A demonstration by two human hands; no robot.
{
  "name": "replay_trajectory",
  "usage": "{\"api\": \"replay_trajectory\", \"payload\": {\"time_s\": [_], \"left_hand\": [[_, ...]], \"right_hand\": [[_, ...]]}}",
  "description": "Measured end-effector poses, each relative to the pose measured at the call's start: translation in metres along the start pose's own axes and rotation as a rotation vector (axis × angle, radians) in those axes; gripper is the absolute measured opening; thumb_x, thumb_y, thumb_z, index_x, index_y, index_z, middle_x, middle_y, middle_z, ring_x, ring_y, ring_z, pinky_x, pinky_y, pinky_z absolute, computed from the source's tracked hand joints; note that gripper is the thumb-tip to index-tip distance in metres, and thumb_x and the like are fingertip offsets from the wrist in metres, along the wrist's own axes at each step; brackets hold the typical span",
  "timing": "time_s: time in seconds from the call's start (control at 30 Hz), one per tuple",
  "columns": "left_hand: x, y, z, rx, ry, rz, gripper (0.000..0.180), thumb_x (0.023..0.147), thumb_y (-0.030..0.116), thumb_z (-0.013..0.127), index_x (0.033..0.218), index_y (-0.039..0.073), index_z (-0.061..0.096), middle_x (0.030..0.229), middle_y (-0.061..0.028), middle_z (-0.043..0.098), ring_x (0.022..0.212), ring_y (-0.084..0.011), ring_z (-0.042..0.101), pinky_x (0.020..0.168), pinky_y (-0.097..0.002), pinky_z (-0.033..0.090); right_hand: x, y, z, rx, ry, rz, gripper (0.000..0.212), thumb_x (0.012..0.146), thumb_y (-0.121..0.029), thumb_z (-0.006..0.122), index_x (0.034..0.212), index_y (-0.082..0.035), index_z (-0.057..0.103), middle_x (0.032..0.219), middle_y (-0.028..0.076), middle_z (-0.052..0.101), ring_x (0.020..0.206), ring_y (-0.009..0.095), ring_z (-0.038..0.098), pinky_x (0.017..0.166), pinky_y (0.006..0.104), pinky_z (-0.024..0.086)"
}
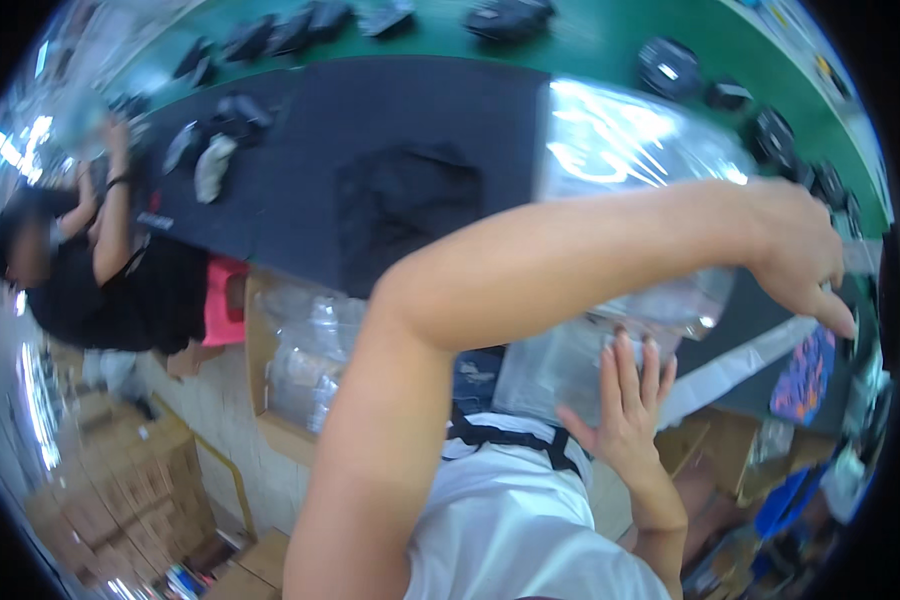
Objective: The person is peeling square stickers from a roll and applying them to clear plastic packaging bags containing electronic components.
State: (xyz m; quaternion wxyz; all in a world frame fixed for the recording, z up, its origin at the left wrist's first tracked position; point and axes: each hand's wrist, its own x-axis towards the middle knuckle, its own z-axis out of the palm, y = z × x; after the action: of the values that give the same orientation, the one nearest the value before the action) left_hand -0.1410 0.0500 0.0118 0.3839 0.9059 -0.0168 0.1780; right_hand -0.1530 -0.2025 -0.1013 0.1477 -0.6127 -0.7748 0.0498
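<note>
My left arm reaches across to the right, and my left hand (800, 250) hangs over the table's right end with its fingers bent down and partly hidden. Beside its knuckles is a translucent strip (862, 257); whether the hand touches it I cannot tell. My right hand (625, 405) lies open, fingers spread on clear plastic bags (545, 375) at the near table edge. More shiny clear plastic (620, 135) spreads beyond my left forearm. A folded black fabric piece (405, 200) rests on the dark table mat (315, 120).
Black rounded items (668, 68) line the green surface (590, 40). A carton of clear plastic (255, 350) stands near left. A person in black (120, 290) works further left, by stacked cartons (125, 490). A long whitish strip (735, 375) and a purple-orange patterned piece (805, 372) lie right.
</note>
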Motion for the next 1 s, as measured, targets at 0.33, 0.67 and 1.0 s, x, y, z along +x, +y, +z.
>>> {"api": "replay_trajectory", "payload": {"time_s": [0.33,0.67,1.0], "left_hand": [[-0.003,-0.002,0.001,0.005,-0.003,-0.037,0.078,0.087,0.075,0.052,0.118,0.006,0.074,0.104,-0.0201,0.074,0.1,-0.0392,0.069,0.091,-0.0457,0.054],[-0.002,-0.004,0.005,0.04,0.015,-0.013,0.081,0.087,0.076,0.051,0.121,0.005,0.072,0.106,-0.0178,0.075,0.097,-0.0374,0.071,0.087,-0.0442,0.056],[-0.002,-0.003,0.005,0.024,0.001,-0.053,0.078,0.085,0.077,0.052,0.121,0.01,0.073,0.11,-0.0114,0.075,0.104,-0.0349,0.07,0.091,-0.0432,0.055]], "right_hand": [[0.013,-0.01,-0.023,-0.119,-0.204,-0.073,0.129,0.063,-0.061,0.084,0.157,0.005,0.023,0.16,0.039,0.013,0.15,0.055,0.011,0.117,0.0676,0.007],[0.017,-0.015,-0.034,0.01,-0.327,-0.013,0.121,0.062,-0.049,0.088,0.155,0.002,0.031,0.161,0.037,0.016,0.149,0.057,0.011,0.115,0.0713,0.007],[0.015,-0.019,-0.062,0.123,-0.367,-0.253,0.082,0.073,-0.034,0.082,0.141,0.0,0.054,0.154,0.033,0.034,0.144,0.049,0.034,0.111,0.0577,0.034]]}}
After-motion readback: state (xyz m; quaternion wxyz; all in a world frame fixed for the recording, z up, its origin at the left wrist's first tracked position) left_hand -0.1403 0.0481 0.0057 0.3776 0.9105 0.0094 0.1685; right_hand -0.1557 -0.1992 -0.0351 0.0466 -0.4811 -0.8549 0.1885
